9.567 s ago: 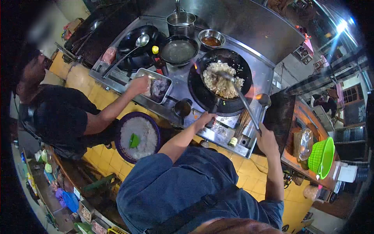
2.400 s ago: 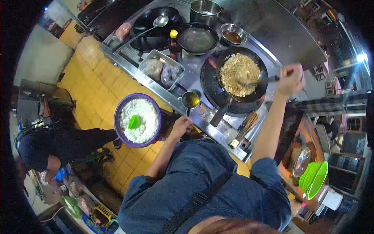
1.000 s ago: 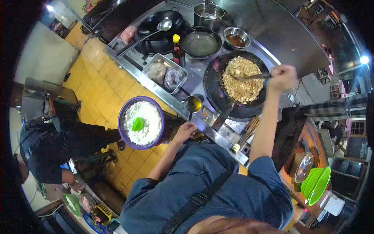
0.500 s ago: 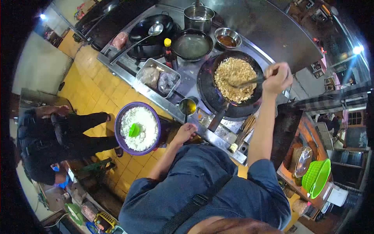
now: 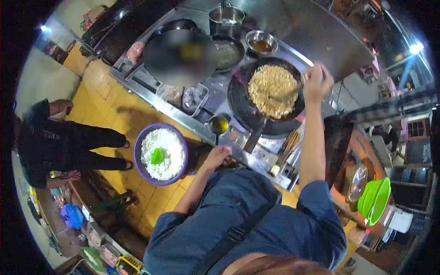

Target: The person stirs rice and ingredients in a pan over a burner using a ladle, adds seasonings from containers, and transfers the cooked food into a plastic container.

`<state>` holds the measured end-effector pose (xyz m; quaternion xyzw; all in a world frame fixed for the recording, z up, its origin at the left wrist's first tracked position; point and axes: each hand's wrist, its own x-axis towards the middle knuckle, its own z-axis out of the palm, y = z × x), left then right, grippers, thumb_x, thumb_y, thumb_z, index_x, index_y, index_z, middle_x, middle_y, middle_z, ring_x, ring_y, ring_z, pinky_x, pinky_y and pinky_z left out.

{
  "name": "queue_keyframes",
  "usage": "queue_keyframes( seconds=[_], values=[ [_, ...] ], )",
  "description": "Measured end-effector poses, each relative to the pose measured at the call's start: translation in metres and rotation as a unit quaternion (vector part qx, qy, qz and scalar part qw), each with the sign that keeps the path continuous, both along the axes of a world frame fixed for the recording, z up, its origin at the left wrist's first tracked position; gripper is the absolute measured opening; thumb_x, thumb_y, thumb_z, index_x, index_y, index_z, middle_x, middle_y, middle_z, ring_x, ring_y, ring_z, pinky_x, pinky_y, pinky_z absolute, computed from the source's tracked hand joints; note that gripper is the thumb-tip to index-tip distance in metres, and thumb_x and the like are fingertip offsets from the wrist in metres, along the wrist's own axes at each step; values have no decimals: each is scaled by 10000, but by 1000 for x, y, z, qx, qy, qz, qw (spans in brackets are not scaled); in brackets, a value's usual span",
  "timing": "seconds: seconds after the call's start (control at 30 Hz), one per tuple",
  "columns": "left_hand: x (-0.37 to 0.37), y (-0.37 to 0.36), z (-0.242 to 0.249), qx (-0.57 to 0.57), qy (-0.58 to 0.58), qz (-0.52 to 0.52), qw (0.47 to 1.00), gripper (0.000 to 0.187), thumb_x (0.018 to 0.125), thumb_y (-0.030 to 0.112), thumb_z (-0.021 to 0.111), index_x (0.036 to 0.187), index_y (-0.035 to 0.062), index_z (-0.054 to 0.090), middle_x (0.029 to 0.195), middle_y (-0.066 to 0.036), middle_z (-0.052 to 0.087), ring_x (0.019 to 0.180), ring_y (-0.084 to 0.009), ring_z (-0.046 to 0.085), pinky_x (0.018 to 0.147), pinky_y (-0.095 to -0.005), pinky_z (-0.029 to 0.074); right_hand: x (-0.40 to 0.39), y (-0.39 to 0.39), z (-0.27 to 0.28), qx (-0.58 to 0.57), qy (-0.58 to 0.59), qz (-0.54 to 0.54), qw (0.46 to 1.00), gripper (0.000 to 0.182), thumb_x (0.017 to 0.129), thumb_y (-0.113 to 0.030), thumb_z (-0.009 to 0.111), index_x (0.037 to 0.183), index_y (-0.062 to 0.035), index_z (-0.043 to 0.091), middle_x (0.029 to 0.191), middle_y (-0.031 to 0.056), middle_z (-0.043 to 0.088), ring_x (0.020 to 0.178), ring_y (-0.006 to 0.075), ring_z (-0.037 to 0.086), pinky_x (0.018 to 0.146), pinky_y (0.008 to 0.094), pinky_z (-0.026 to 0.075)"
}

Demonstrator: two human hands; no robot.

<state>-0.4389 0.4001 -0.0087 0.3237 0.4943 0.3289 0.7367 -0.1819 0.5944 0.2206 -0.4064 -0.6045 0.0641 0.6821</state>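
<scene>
Fried rice point(image 5: 272, 90) fills the middle of a dark wok point(image 5: 238, 110) on the stove. My right hand point(image 5: 318, 82) is closed around the handle of a spatula point(image 5: 288, 94), whose blade is in the rice. Low at the stove's front edge, my left hand point(image 5: 218, 157) has its fingers curled by the handle end of a small ladle of yellow oil point(image 5: 218, 125); whether it grips that handle is unclear. The wok's handle point(image 5: 253, 140) points toward me. To the left stands a purple tub point(image 5: 137, 158) of white rice point(image 5: 170, 147) with a green scoop point(image 5: 157, 156).
A steel bowl of brown sauce point(image 5: 261, 42), a pot point(image 5: 226, 20) and a tray of bags point(image 5: 200, 103) stand on the stove. Part of the upper left is blurred. Another person point(image 5: 50, 137) stands at left. Green baskets point(image 5: 376, 201) are at right.
My right hand has moved slightly left and up with the spatula. The view has shifted a little. The other person at left has turned and stands more upright.
</scene>
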Motion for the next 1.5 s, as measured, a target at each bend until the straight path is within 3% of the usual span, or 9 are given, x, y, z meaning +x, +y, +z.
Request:
queue_keyframes(
  seconds=[0.1, 0.53, 0.7, 0.8, 0.93, 1.03, 1.07, 1.17, 1.5],
  values=[
    [1, 0, -14, -20, 62, 2, 998, 225, 857, 245, 574, 985, 60, 564, 787, 1, 546, 683, -88, 519, 554, -225, 445, 25, -5, -66, 4, 107, 166, 980, 258, 860, -153, 494, 657, 7, 503, 571, 15, 477, 502, 73, 408, 453, 234, 316],
    [4, 0, -18, -8, 51, -32, 998, 299, 861, 263, 572, 1070, 52, 539, 871, -12, 580, 739, -95, 540, 639, -237, 461, 45, 2, -60, -17, 109, 67, 992, 267, 836, -177, 519, 670, 32, 507, 562, 55, 497, 484, 102, 445, 433, 244, 359],
    [-1, -11, -7, -43, 69, -11, 997, 328, 854, 281, 580, 1085, 52, 534, 868, -17, 577, 720, -94, 542, 635, -232, 459, 32, -3, -50, 25, 89, 197, 976, 248, 827, -144, 520, 643, 12, 465, 552, 56, 486, 455, 103, 403, 441, 234, 357],
    [-4, -9, -9, -6, 59, 3, 998, 327, 851, 296, 582, 1074, 60, 542, 869, -13, 577, 728, -96, 542, 633, -242, 459, 31, 4, -7, -20, 167, 147, 975, 225, 828, -134, 487, 646, -4, 464, 537, 56, 455, 439, 93, 388, 395, 217, 311],
    [-12, -19, -8, -27, 85, 39, 995, 278, 847, 295, 587, 1001, 66, 558, 830, -4, 568, 697, -93, 533, 586, -242, 442, 43, 41, -71, 70, 155, 140, 975, 221, 828, -98, 458, 623, -18, 474, 529, 30, 428, 427, 88, 367, 390, 224, 283],
    [-10, -26, -11, -31, 80, 29, 996, 263, 847, 299, 589, 983, 75, 563, 830, -1, 571, 693, -92, 531, 580, -243, 439, 24, 35, -7, -32, 130, 86, 987, 255, 825, -152, 481, 606, -23, 466, 529, 42, 438, 418, 103, 376, 378, 241, 303],
    [-13, -19, -10, -21, 88, 9, 996, 287, 845, 322, 588, 1002, 83, 561, 869, 0, 582, 722, -98, 540, 613, -254, 451, 32, 40, -5, 37, -62, -81, 994, 304, 823, -205, 486, 578, -28, 447, 510, 42, 427, 408, 114, 374, 372, 254, 299],
    [-9, -19, -9, -33, 83, 68, 994, 219, 844, 255, 596, 933, 58, 565, 757, -8, 559, 631, -82, 510, 525, -231, 421, 4, 23, -11, 28, 256, 137, 956, 323, 828, -207, 471, 557, -37, 426, 503, 34, 401, 407, 115, 367, 375, 265, 280],
    [-1, -12, -24, -6, 97, 41, 994, 231, 840, 240, 589, 931, 28, 576, 746, -31, 571, 635, -106, 524, 556, -251, 427, -12, 23, -31, -32, 165, 65, 984, 283, 808, -157, 417, 551, -39, 400, 496, 53, 409, 424, 114, 354, 409, 248, 262]
  ],
)
